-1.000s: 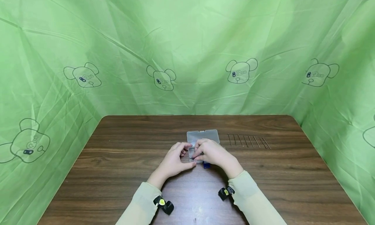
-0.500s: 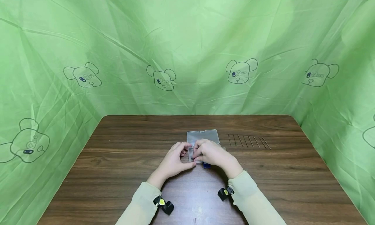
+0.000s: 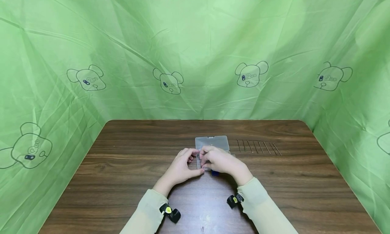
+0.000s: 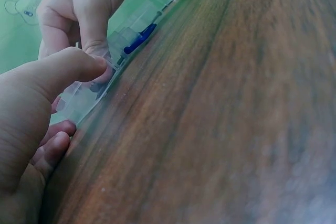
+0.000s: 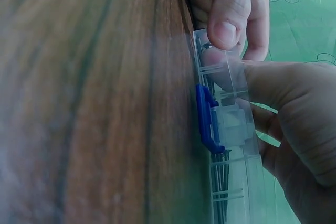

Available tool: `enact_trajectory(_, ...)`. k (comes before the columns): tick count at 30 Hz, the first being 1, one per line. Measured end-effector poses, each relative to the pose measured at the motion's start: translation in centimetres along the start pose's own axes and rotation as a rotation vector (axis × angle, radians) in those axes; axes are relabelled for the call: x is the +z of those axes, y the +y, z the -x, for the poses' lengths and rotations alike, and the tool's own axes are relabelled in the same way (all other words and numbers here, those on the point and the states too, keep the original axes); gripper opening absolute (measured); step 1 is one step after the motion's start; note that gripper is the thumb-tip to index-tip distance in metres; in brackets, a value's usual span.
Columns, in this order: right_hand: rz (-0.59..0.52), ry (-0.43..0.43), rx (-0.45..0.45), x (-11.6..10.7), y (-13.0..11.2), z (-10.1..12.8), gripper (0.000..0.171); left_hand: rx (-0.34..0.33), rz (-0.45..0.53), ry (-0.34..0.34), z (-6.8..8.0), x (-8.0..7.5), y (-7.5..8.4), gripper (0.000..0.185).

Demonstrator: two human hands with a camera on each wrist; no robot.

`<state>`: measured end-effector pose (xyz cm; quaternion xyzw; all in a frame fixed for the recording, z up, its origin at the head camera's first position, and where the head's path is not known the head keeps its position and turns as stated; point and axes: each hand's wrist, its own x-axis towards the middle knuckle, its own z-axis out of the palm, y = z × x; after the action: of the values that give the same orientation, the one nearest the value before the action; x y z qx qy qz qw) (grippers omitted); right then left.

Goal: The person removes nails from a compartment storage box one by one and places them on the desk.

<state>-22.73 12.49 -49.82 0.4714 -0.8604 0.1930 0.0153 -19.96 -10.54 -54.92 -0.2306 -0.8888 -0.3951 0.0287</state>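
A clear plastic compartment box [image 5: 239, 174] lies on the table with its lid [image 3: 212, 143] flipped back. My left hand [image 3: 182, 167] grips the box's left end, thumb on the near edge and fingers around the far side. Curled fingers of my right hand [image 3: 223, 160] reach down into the left compartment; whether they pinch anything is hidden. Small dark metal pieces [image 4: 96, 87] show in that compartment in the left wrist view. Through the box wall, several nails [image 5: 220, 177] are visible in another compartment. A blue latch [image 5: 203, 119] hangs from the front side.
To the right of the box, several long thin nails [image 3: 260, 147] lie in a spaced row. Brown wood-grain table [image 3: 115, 169] surrounds the work. Green curtain [image 3: 210, 102] with bear-head drawings rises behind the table and at both sides.
The box and its lid have shifted very slightly toward me and to the right. My right fingertips have moved a little within the left compartment. The left hand holds its place.
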Motion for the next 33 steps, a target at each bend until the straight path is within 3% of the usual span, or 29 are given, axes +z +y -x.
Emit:
enact_trajectory(14,-0.093,0.000,0.027,-1.5,-0.3,0.3,0.006,0.004,-0.003,-0.005,0.0,0.0,0.0,0.070)
enact_trajectory(23,-0.170,0.008,0.110,-3.6,-0.4,0.7,0.008,-0.004,-0.002,-0.001,0.0,-0.1,0.1,0.072)
enact_trajectory(33,-0.150,0.042,0.124,-4.6,0.0,1.1,0.006,0.005,0.002,0.010,0.0,-0.1,0.2,0.070)
